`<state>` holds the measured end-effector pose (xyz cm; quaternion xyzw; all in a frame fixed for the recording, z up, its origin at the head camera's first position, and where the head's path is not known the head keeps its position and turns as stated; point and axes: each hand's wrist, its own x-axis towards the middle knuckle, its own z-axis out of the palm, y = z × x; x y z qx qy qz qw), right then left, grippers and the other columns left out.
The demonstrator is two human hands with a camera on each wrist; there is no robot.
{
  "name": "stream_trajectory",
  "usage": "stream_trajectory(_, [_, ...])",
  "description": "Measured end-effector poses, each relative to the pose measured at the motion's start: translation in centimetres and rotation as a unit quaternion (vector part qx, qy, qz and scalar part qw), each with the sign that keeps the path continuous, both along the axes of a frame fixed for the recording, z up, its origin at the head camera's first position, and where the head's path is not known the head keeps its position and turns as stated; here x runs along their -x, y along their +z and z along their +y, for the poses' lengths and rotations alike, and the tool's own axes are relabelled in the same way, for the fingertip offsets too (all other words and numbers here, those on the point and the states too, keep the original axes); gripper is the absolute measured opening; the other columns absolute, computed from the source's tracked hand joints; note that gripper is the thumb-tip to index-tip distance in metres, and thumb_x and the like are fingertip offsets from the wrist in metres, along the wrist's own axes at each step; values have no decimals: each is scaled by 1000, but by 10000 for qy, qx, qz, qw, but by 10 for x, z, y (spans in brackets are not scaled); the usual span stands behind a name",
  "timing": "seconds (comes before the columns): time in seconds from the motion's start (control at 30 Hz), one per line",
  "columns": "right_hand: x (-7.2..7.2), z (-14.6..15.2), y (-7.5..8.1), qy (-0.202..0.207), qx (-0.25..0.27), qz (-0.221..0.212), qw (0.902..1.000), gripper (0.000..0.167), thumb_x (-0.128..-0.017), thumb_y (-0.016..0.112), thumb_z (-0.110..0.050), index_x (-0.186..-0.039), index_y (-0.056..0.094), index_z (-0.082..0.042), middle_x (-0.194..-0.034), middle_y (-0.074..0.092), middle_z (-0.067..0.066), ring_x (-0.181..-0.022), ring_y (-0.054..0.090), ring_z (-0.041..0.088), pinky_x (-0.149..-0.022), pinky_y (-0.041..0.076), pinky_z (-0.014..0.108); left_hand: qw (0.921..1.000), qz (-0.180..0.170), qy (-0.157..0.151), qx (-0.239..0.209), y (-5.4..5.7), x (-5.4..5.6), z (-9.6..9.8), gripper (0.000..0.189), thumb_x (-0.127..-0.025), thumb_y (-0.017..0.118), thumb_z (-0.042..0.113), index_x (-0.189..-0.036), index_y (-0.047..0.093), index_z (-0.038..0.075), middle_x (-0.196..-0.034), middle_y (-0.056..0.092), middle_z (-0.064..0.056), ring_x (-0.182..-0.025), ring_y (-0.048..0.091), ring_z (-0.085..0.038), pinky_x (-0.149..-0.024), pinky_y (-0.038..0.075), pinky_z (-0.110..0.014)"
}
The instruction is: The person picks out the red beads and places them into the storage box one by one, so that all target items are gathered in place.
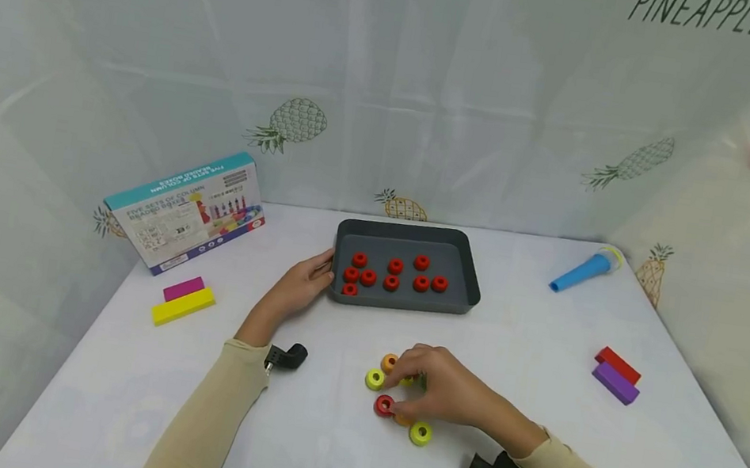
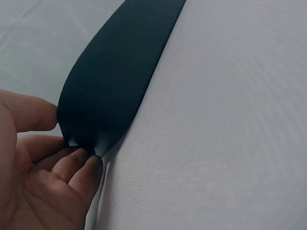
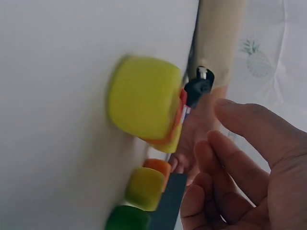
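My left hand (image 1: 301,284) holds the left end of a dark grey tray (image 1: 411,233), thumb and fingers against its edge in the left wrist view. Several red beads (image 1: 391,283) sit in the tray, mostly toward its left and middle. Over a small cluster of beads in front of the tray hovers my right hand (image 1: 443,387), thumb and fingers apart with nothing between them. A red bead (image 1: 384,405) lies close to its thumb. Around it are yellow beads (image 1: 420,434), orange beads (image 1: 389,362) and a green bead (image 3: 128,218); the hand partly covers some in the head view.
A printed toy box (image 1: 187,212) leans at the back left, with magenta (image 1: 183,289) and yellow blocks (image 1: 183,307) before it. To the right lie a blue toy microphone-like piece (image 1: 581,273), a red block (image 1: 618,366) and a purple block (image 1: 615,383). A pineapple-print curtain backs the white table.
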<state>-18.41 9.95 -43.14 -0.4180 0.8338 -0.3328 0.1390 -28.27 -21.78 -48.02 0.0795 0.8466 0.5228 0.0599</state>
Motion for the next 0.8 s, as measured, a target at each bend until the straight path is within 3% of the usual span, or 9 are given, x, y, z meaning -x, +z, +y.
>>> stream_trajectory(0.43, [-11,-1,-18,63,-230,287,9993,20,-81,86,-20,-99,78,-23,-99,71,-18,-94,58,2,-88,52,25,10000,4,-32,-14,-1,-1,0,59,-106,50,20,-160,29,10,-160,41,-12,-146,43,-23,-124,31,-41])
stream_trajectory(0.8, [-14,-4,-17,-151,-244,303,9991,17,-82,86,-23,-96,78,-25,-94,71,-20,-92,58,2,-87,51,25,9999,64,-56,-118,0,-2,0,58,-106,50,18,-160,29,7,-160,40,-14,-147,43,-25,-123,32,-41])
